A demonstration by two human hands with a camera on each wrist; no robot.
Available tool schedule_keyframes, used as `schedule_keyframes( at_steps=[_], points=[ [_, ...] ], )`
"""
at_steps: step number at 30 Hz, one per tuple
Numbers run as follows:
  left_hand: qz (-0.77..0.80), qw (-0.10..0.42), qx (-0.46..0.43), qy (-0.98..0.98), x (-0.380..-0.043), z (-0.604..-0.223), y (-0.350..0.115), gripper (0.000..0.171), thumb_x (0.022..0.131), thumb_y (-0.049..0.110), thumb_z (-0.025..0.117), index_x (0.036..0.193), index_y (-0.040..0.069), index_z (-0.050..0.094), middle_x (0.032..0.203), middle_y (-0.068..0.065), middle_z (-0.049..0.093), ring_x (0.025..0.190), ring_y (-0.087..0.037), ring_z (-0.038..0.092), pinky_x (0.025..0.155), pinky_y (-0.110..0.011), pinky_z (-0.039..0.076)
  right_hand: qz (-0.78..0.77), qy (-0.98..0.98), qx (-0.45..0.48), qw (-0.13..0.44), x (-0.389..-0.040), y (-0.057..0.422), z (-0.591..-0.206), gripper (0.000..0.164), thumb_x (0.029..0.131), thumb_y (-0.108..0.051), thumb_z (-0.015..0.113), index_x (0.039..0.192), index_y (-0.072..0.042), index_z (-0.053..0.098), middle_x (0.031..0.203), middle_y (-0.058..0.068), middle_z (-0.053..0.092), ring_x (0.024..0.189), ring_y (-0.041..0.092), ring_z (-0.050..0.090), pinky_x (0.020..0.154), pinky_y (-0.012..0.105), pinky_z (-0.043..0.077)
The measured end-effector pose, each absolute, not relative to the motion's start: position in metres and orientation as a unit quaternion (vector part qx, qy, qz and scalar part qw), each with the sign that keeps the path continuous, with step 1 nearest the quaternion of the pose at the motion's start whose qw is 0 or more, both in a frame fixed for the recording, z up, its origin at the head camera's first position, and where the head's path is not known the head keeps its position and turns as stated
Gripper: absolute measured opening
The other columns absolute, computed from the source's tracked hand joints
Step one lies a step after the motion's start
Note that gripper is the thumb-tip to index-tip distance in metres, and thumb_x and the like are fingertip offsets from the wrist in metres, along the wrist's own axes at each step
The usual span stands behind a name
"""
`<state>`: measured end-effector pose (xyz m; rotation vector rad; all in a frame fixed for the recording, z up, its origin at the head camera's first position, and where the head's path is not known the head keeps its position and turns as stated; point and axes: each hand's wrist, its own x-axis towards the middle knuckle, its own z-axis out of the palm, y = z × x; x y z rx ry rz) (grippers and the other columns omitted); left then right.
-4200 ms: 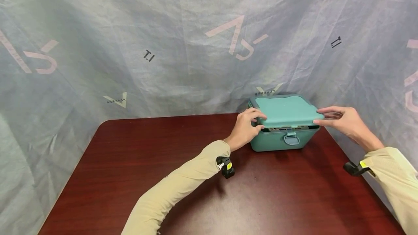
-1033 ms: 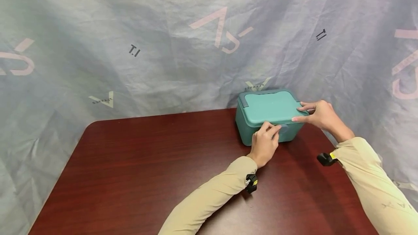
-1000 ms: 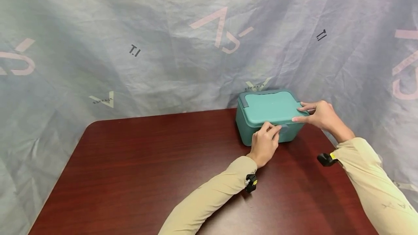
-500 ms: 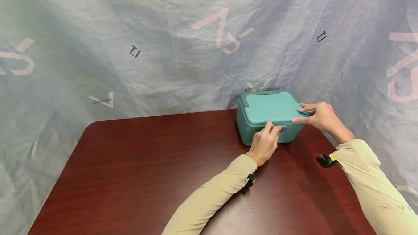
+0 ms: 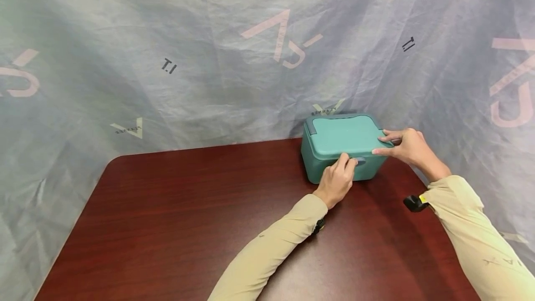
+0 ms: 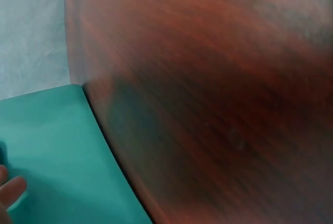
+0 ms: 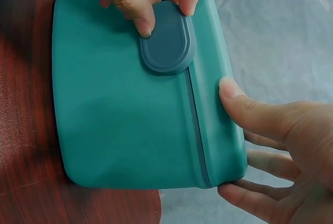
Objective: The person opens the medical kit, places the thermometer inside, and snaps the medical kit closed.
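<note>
A teal storage box (image 5: 312,164) stands at the table's back right, its lid (image 5: 347,134) resting down on the body. My left hand (image 5: 336,181) is at its front, pinching the grey-blue oval latch (image 7: 167,44) between thumb and fingers. At the lid's right front corner, my right hand (image 5: 411,147) grips the edge. In the right wrist view its thumb (image 7: 252,110) lies on the lid while the other fingers reach round the side. The left wrist view catches only fingertips (image 6: 12,191) beside the box wall. The box's contents are hidden.
The dark red wooden table (image 5: 188,208) stretches left and forward of the box. A grey printed cloth (image 5: 225,73) hangs close behind the box and along both sides. Black wrist cameras (image 5: 415,203) sit under the sleeves.
Several seconds ago the lid stood ajar with both hands at its corners; now it is down. My left hand has gone from the lid's left corner to the latch. Over the last second little moved.
</note>
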<state>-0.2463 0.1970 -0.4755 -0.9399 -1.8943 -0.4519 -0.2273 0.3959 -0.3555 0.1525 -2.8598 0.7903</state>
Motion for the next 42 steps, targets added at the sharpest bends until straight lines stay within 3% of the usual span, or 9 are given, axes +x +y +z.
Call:
schedule_keyframes(
  at_steps=[5,9,20,29,35,39,42],
  points=[
    [-0.210,0.434,-0.385,-0.787,-0.242,-0.474,0.193,0.013,0.088,0.006,0.058,0.100,0.010,0.063,0.094,-0.004,0.049,0.065,-0.006,0.057,0.053,-0.012,0.044,0.264,-0.960,0.048,0.075,-0.228,0.397,-0.357,0.060,0.074,-0.037,0.080,0.116,0.003,0.065,0.134,0.025,0.047,0.103,0.046,0.056,0.062,0.027,0.050],
    [-0.226,0.418,-0.395,-0.786,-0.240,-0.472,0.192,0.017,0.089,0.009,0.060,0.105,0.009,0.062,0.100,-0.005,0.051,0.070,-0.007,0.060,0.056,-0.011,0.046,0.257,-0.962,0.045,0.075,-0.227,0.399,-0.356,0.060,0.074,-0.037,0.080,0.116,0.003,0.065,0.133,0.025,0.048,0.101,0.046,0.057,0.059,0.027,0.048],
    [-0.157,0.416,-0.402,-0.800,-0.241,-0.470,0.194,0.027,0.090,0.011,0.059,0.116,0.008,0.062,0.109,-0.006,0.052,0.079,-0.009,0.060,0.054,-0.016,0.048,0.260,-0.961,0.052,0.081,-0.226,0.401,-0.357,0.059,0.075,-0.036,0.079,0.115,0.004,0.065,0.133,0.026,0.048,0.101,0.047,0.057,0.057,0.026,0.048],
    [-0.116,0.458,-0.388,-0.791,-0.249,-0.471,0.197,0.020,0.089,0.009,0.059,0.108,0.008,0.062,0.109,-0.006,0.052,0.076,-0.008,0.059,0.051,-0.015,0.047,0.266,-0.957,0.060,0.102,-0.228,0.399,-0.356,0.057,0.073,-0.035,0.081,0.113,0.004,0.067,0.131,0.026,0.050,0.099,0.046,0.058,0.055,0.026,0.045],
    [-0.138,0.419,-0.391,-0.808,-0.248,-0.471,0.192,0.025,0.089,0.006,0.058,0.114,0.010,0.059,0.110,-0.005,0.049,0.071,-0.009,0.057,0.046,-0.016,0.043,0.273,-0.955,0.058,0.097,-0.229,0.398,-0.355,0.059,0.073,-0.036,0.081,0.114,0.004,0.066,0.132,0.026,0.049,0.099,0.045,0.058,0.056,0.025,0.047],
    [-0.146,0.392,-0.400,-0.815,-0.246,-0.470,0.190,0.032,0.088,0.002,0.058,0.119,0.011,0.056,0.113,-0.006,0.047,0.068,-0.009,0.055,0.045,-0.017,0.041,0.267,-0.956,0.056,0.105,-0.228,0.400,-0.358,0.060,0.073,-0.037,0.081,0.115,0.003,0.066,0.133,0.025,0.050,0.101,0.045,0.058,0.060,0.031,0.050],
    [-0.144,0.388,-0.402,-0.816,-0.245,-0.469,0.189,0.031,0.089,0.003,0.057,0.120,0.010,0.057,0.114,-0.006,0.048,0.071,-0.008,0.057,0.047,-0.016,0.043,0.266,-0.954,0.071,0.117,-0.226,0.403,-0.364,0.058,0.074,-0.034,0.081,0.117,0.002,0.065,0.134,0.024,0.049,0.103,0.046,0.056,0.068,0.043,0.052]
  ],
)
